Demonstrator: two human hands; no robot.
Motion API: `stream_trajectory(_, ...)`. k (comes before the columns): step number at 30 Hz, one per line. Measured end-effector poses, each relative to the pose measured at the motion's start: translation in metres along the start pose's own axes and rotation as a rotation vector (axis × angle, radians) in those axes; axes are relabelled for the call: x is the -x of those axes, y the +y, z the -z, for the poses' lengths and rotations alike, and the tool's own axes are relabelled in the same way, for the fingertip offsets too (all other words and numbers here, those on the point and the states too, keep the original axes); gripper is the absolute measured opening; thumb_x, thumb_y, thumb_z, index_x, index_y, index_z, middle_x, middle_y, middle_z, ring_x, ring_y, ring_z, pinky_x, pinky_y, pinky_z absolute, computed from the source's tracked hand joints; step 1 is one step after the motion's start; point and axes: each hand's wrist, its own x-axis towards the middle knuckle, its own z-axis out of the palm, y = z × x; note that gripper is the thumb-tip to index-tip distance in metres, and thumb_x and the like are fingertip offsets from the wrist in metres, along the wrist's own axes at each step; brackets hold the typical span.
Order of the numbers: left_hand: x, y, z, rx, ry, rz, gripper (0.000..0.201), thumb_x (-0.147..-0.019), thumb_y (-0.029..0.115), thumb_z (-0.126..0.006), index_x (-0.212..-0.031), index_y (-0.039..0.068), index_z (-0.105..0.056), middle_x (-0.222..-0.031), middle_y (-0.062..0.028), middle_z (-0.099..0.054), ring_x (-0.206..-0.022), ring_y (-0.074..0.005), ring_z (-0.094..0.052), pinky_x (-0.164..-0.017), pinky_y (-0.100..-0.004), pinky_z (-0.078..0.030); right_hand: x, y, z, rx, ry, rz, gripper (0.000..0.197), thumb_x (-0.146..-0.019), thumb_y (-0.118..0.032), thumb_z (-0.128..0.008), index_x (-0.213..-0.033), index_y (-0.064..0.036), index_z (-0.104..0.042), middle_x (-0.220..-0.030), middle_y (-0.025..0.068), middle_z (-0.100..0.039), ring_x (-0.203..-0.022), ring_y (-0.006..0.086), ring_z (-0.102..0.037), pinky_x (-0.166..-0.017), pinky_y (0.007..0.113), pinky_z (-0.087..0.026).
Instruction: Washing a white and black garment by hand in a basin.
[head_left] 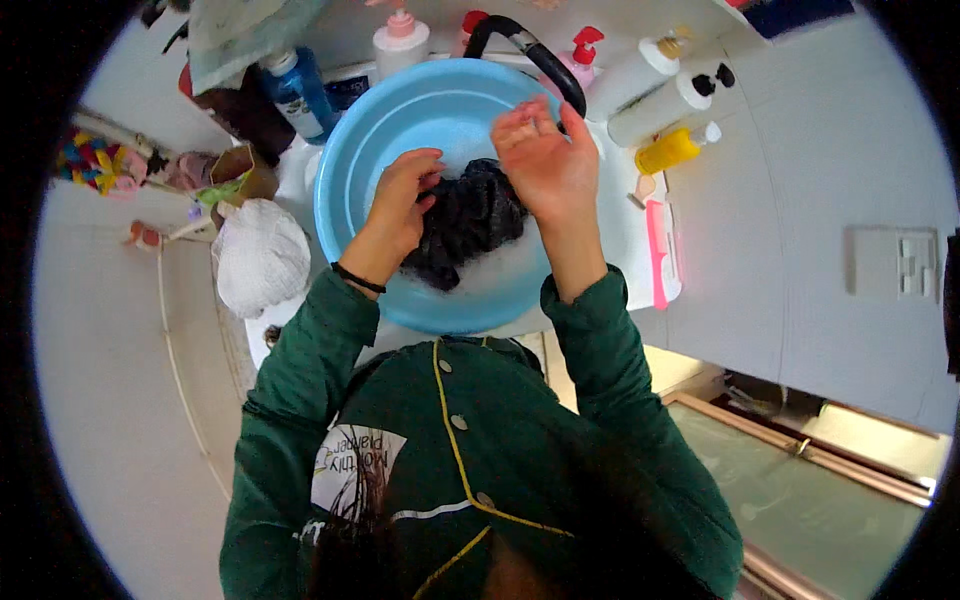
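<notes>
A blue plastic basin (340, 135) holds water with some suds and a bunched black cloth (475, 215), wet and crumpled. My left hand (403, 200) is over the basin at the cloth's left edge, its fingers loosely bent and the thumb apart, with nothing seen in it. Above the cloth's right side, my right hand (550, 165) is raised with the palm turned up and the fingers spread; it holds nothing. Whether the left fingertips touch the cloth is hard to tell.
A black faucet (530, 45) arches over the basin's far rim. Around it stand a pink-topped pump bottle (402, 45), a blue bottle (300, 95), white bottles (655, 105) and a yellow bottle (675, 150). A pink comb (656, 255) lies right; a white cloth bundle (262, 258) sits left.
</notes>
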Motion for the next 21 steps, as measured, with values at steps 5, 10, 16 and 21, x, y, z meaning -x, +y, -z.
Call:
stream_trajectory(5, 0.015, 0.001, -0.014, 0.083, -0.048, 0.119, 0.021, -0.074, 0.018, -0.059, -0.094, 0.014, -0.057, -0.091, 0.0017, -0.052, -0.085, -0.0126, -0.047, -0.074, -0.0293, -0.035, 0.005, -0.006, -0.012, -0.023, -0.053, 0.013, 0.023, -0.085, -0.025, -0.047, -0.088, -0.0025, -0.050, -0.079, 0.0088, -0.048, -0.076, 0.0189, -0.048, -0.073, 0.033, -0.041)
stream_trajectory(10, -0.007, -0.012, 0.007, 0.041, -0.081, -0.026, 0.035, -0.070, 0.017, -0.063, -0.104, 0.017, -0.054, -0.098, -0.0024, -0.050, -0.093, -0.0190, -0.047, -0.080, -0.0359, -0.037, -0.005, -0.005, 0.012, 0.041, -0.114, -0.124, 0.025, -0.086, -0.026, -0.047, -0.090, -0.0022, -0.051, -0.080, 0.0094, -0.051, -0.077, 0.0194, -0.050, -0.077, 0.034, -0.041)
stream_trajectory(16, -0.007, -0.049, 0.034, -1.741, -0.021, -0.492, 0.084, -0.064, 0.027, -0.073, -0.133, 0.031, -0.026, -0.139, -0.0162, -0.016, -0.124, -0.0453, -0.019, -0.097, -0.0563, -0.023, 0.007, 0.005, 0.132, 2.765, -0.046, 0.397, 0.074, -0.064, -0.040, -0.071, -0.127, -0.0190, -0.038, -0.127, 0.0242, -0.030, -0.115, 0.0446, -0.031, -0.089, 0.053, -0.036)
stream_trajectory(21, -0.019, -0.083, 0.044, -1.869, 0.031, -0.547, 0.089, -0.067, 0.024, -0.071, -0.137, 0.024, -0.017, -0.138, -0.0181, -0.019, -0.114, -0.0469, -0.033, -0.074, -0.0525, -0.047, 0.015, 0.026, 0.155, 3.051, -0.008, 0.126, 0.100, -0.056, -0.044, -0.076, -0.137, -0.0268, -0.020, -0.135, 0.0267, -0.022, -0.116, 0.0554, -0.021, -0.081, 0.060, -0.039)
